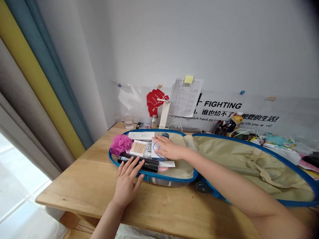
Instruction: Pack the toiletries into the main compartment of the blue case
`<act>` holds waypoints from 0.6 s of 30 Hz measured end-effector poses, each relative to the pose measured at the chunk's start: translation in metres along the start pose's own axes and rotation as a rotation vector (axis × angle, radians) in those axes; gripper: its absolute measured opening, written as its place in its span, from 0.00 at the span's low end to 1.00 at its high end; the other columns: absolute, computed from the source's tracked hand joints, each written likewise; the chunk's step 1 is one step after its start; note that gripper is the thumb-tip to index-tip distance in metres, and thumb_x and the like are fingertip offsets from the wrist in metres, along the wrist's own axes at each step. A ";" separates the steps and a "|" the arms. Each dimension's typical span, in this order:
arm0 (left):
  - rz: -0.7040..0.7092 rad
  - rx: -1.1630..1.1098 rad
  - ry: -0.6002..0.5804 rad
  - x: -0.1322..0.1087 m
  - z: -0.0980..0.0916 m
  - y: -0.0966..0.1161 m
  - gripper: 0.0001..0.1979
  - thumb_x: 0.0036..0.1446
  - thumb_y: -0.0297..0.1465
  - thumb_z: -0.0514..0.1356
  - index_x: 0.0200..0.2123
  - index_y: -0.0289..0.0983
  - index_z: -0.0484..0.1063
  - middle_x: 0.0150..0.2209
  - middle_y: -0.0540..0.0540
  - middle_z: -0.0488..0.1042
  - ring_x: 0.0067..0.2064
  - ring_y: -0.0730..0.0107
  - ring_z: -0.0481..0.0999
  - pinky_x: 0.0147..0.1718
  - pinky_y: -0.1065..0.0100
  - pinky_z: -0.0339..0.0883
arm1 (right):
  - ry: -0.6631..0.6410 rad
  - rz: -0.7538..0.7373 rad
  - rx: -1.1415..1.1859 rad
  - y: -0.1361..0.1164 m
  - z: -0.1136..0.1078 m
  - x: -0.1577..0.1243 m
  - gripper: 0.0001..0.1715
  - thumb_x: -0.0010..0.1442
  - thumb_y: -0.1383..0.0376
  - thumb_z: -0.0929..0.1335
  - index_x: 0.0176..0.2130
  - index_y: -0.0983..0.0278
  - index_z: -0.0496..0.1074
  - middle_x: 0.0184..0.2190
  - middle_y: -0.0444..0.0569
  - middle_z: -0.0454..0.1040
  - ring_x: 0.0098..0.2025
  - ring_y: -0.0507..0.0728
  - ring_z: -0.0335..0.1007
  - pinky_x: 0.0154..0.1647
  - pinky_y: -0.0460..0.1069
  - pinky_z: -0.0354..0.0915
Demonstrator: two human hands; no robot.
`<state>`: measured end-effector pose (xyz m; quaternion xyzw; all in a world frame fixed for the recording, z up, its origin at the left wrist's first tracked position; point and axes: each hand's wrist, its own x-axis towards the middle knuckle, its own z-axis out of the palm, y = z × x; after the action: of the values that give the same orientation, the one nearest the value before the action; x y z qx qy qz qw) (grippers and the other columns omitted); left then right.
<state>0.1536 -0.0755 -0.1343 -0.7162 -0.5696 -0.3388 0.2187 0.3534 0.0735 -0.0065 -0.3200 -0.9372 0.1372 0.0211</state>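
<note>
An open suitcase with a blue rim [180, 181] and beige lining lies on a wooden table. My left hand [127, 184] rests its spread fingertips on a black cylinder [151, 165] along the suitcase's near side. Fingers stretched out, my right hand [170, 148] lies over a white and blue box [155, 153], partly covering it. Between them sits a pack of cotton swabs [138, 147]. A pink bath puff [121, 145] fills the left end, and a long white box [142, 135] lies along the far side. Beside the cylinder is a flat white packet [167, 164].
The suitcase's other half [231, 159] lies open to the right, with straps inside. Along the wall stand a clear cup [129, 122], a small bottle [154, 121], a power strip [191, 129] and a yellow-capped bottle [235, 121]. Curtains [47, 76] hang at the left.
</note>
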 end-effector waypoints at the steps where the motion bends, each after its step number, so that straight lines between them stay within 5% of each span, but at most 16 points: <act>1: -0.002 -0.002 -0.004 0.000 0.001 0.000 0.22 0.65 0.33 0.52 0.62 0.43 0.65 0.62 0.44 0.68 0.64 0.58 0.63 0.65 0.54 0.46 | 0.028 0.005 0.009 0.003 -0.007 -0.009 0.40 0.66 0.50 0.56 0.71 0.61 0.44 0.72 0.53 0.39 0.73 0.63 0.33 0.72 0.62 0.41; 5: -0.021 -0.005 0.000 -0.003 0.002 -0.003 0.25 0.64 0.34 0.53 0.64 0.43 0.61 0.62 0.42 0.67 0.65 0.56 0.63 0.65 0.52 0.47 | 0.245 0.076 0.117 0.014 -0.022 -0.075 0.37 0.66 0.45 0.55 0.68 0.53 0.52 0.70 0.48 0.51 0.71 0.62 0.44 0.70 0.62 0.49; 9: 0.045 0.029 0.051 0.000 -0.002 0.004 0.25 0.63 0.34 0.56 0.63 0.42 0.62 0.63 0.41 0.66 0.66 0.55 0.61 0.66 0.52 0.42 | 0.552 0.256 0.113 0.030 0.007 -0.169 0.29 0.65 0.46 0.57 0.56 0.54 0.70 0.59 0.49 0.70 0.60 0.60 0.67 0.59 0.58 0.65; 14: 0.218 -0.016 0.052 0.021 -0.006 0.051 0.16 0.63 0.32 0.56 0.54 0.46 0.72 0.60 0.49 0.71 0.64 0.60 0.64 0.68 0.56 0.32 | 0.897 0.431 -0.200 0.071 0.058 -0.258 0.28 0.62 0.44 0.59 0.44 0.57 0.77 0.44 0.51 0.79 0.47 0.63 0.75 0.48 0.60 0.70; 18: 0.271 -0.138 0.017 0.038 0.004 0.089 0.13 0.64 0.38 0.56 0.49 0.46 0.74 0.56 0.52 0.74 0.63 0.62 0.66 0.68 0.58 0.28 | 0.875 0.455 -0.298 0.093 0.074 -0.288 0.31 0.60 0.40 0.59 0.40 0.57 0.78 0.38 0.53 0.81 0.42 0.64 0.76 0.44 0.61 0.68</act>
<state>0.2450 -0.0695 -0.1028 -0.7971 -0.4412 -0.3503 0.2176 0.6283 -0.0482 -0.0890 -0.5427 -0.7567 -0.1433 0.3352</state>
